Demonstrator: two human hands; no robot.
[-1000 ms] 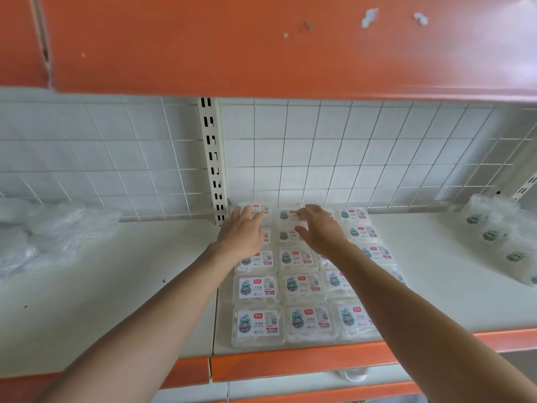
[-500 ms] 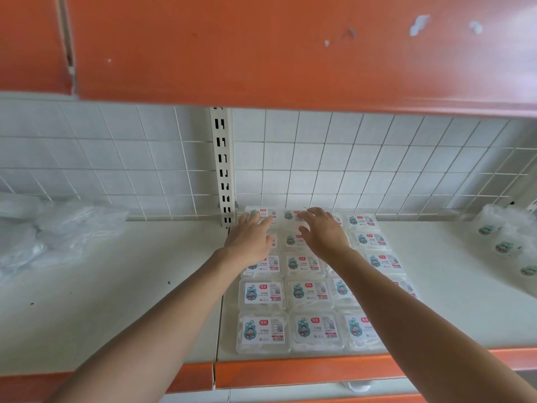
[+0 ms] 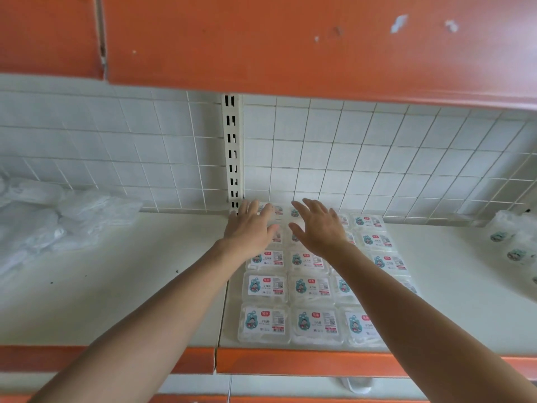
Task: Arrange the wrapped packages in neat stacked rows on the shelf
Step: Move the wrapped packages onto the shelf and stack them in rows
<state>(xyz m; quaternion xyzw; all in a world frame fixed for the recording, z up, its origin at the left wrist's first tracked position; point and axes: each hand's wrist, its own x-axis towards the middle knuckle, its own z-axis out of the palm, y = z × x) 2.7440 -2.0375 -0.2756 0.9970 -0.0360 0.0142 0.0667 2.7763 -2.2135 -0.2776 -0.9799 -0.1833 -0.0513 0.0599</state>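
Left hand (image 3: 247,231) and right hand (image 3: 319,231), fingers spread and holding nothing, hover over packages (image 3: 309,286) beside the upright post (image 3: 232,146). Risk: uneven pressure could skew that row.

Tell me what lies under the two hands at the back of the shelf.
Under the left hand and right hand lie the rear wrapped packages; label corners show between the spread fingers. The hands cover the rest, so their alignment cannot be seen.
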